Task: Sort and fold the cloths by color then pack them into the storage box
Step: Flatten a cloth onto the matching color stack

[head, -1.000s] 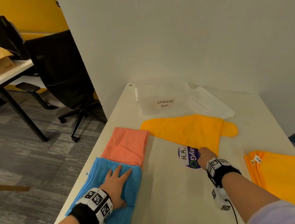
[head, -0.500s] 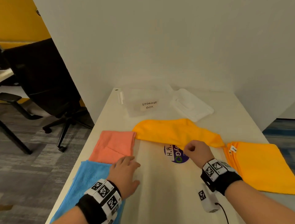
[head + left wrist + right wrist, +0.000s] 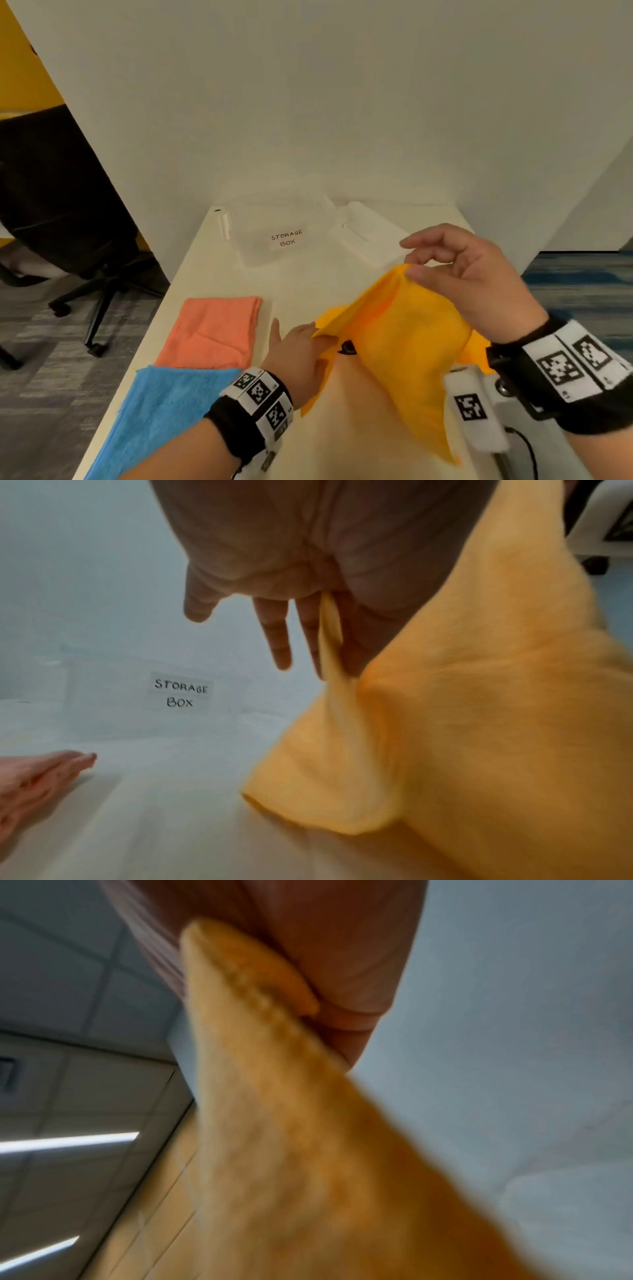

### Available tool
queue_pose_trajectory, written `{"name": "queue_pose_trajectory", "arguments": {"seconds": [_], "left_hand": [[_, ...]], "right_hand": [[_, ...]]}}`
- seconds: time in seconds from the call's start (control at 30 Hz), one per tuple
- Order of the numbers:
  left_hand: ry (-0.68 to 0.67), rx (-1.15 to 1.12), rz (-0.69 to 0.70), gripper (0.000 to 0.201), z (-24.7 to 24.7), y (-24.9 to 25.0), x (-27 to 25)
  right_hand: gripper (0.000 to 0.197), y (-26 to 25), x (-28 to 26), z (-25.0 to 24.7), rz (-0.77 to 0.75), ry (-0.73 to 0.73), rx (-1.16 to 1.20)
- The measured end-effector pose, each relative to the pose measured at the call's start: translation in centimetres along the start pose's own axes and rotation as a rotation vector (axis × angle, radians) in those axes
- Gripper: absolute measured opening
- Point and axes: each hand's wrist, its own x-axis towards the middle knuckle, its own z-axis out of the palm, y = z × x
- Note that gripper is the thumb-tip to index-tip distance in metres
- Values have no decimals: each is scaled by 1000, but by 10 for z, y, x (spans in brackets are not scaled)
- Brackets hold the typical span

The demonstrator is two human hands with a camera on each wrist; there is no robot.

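Observation:
A yellow cloth [image 3: 404,342] hangs partly lifted over the middle of the white table [image 3: 301,287]. My right hand [image 3: 416,263] pinches its top corner between thumb and fingers, raised above the table; the right wrist view shows that yellow cloth [image 3: 291,1150] trailing down from the pinch. My left hand [image 3: 318,339] is low at the cloth's left edge. In the left wrist view the yellow cloth [image 3: 479,723] passes between thumb and fingers [image 3: 277,631]. A clear storage box [image 3: 250,246], labelled, stands at the back.
A folded salmon cloth [image 3: 212,332] and a blue cloth [image 3: 164,411] lie along the table's left edge. The white lid [image 3: 366,233] lies right of the box. A black office chair [image 3: 61,205] stands on the floor to the left. Walls close in behind.
My right hand has raised the yellow cloth's corner off the table. My left hand has left the blue cloth, moved right and taken the yellow cloth's left edge.

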Motion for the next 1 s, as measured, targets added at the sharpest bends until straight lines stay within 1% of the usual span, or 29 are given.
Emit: {"name": "queue_pose_trajectory", "arguments": {"seconds": [0.07,0.13,0.17,0.2,0.23,0.27,0.3,0.33,0.43,0.5,0.53,0.6,0.67,0.73,0.8,0.83,0.87,0.9,0.93,0.97,1.0], "left_hand": [[69,-140,48,39,-8,-8,-1],[178,-324,105,34,-21,-15,-9],[255,-400,104,28,-30,-19,-12],[315,-449,84,21,-40,-24,-15],[343,-482,50,24,-49,-31,-18],[360,-504,14,29,-60,-39,-20],[388,-515,-5,34,-69,-48,-22],[425,-513,-16,33,-78,-57,-24],[553,-603,-60,29,-96,-79,-27],[633,-684,-58,28,-106,-87,-29],[662,-727,-50,28,-112,-88,-30],[697,-818,-42,29,-118,-89,-34],[711,-893,-47,32,-122,-88,-38],[719,-876,-28,27,-123,-87,-40],[733,-780,-17,14,-122,-87,-38],[736,-757,-16,13,-122,-88,-36],[740,-753,-11,14,-121,-89,-34],[742,-759,-5,16,-121,-88,-33],[746,-765,2,17,-121,-87,-32],[751,-772,13,18,-121,-87,-33],[753,-783,21,19,-122,-87,-32]], "right_hand": [[26,-4,4,-23,-14,96,-14],[19,-1,4,-44,5,168,-9],[27,1,3,-55,20,186,-9],[43,5,1,-65,36,188,-26],[57,9,0,-74,59,187,-47],[64,14,-2,-80,75,186,-61],[68,17,-4,-85,90,171,-66],[69,21,-5,-90,95,156,-70],[70,26,-8,-96,124,117,-132],[66,28,-11,-102,158,79,-189],[69,31,-12,-105,169,60,-196],[76,33,-14,-110,183,35,-216],[78,35,-16,-112,188,26,-233],[78,37,-18,-114,193,55,-250],[75,40,-21,-114,197,87,-289],[68,43,-22,-114,193,97,-310],[52,44,-22,-112,198,131,-318],[26,43,-21,-111,205,167,-306],[10,46,-22,-111,190,161,-319],[20,48,-23,-111,182,173,-315],[18,51,-25,-111,187,185,-295]]}}
